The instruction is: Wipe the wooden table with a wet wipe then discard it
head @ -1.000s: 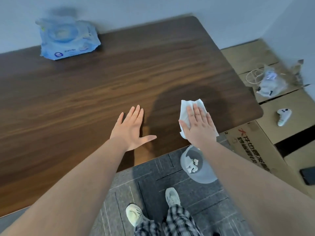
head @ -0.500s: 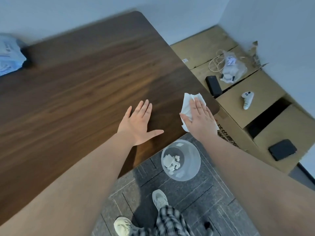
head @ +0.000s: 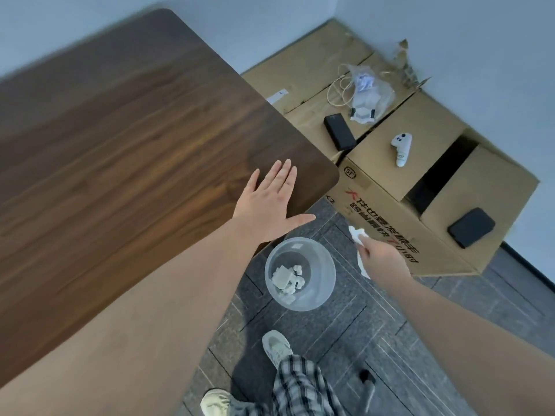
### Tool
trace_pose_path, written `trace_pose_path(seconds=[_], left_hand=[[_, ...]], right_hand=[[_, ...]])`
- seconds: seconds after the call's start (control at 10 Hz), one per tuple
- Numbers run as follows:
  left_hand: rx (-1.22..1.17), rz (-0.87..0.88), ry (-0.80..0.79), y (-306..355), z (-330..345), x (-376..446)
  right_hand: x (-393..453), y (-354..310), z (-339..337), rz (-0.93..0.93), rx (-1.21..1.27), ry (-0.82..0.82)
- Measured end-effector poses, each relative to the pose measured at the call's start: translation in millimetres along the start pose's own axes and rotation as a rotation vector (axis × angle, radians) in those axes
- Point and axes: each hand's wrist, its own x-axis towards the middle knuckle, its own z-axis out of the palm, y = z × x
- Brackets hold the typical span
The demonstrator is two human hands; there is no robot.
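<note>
The dark wooden table (head: 126, 151) fills the left of the view. My left hand (head: 270, 202) lies flat and open on its near right corner. My right hand (head: 381, 259) is off the table, over the floor, shut on a crumpled white wet wipe (head: 357, 235) that sticks out above and below my fingers. A clear plastic bin (head: 322, 271) stands on the floor just left of that hand, with several used white wipes at its bottom.
Cardboard boxes (head: 390, 181) stand right of the table, bearing a white controller (head: 401, 148), two black devices (head: 339, 132) and a plastic bag with cables (head: 366, 94). Grey carpet tiles (head: 345, 325) cover the floor. My feet and checked trousers (head: 300, 385) are below.
My right hand has lifted the wipe off the table corner and carried it down over the floor beside the bin. The view has swung right, so the wipe pack is out of sight.
</note>
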Motion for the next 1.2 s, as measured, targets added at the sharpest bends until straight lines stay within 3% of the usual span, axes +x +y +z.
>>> trace_pose_path(seconds=[0.6, 1.0, 1.2], left_hand=[[0.06, 0.015, 0.14, 14, 30, 14], [0.053, 0.0, 0.139, 14, 30, 15], [0.063, -0.006, 0.137, 15, 27, 15]], right_hand=[[19, -13, 135, -0.029, -0.069, -0.355], [48, -23, 180, 0.014, -0.075, -0.334], [42, -27, 184, -0.102, -0.15, -0.391]])
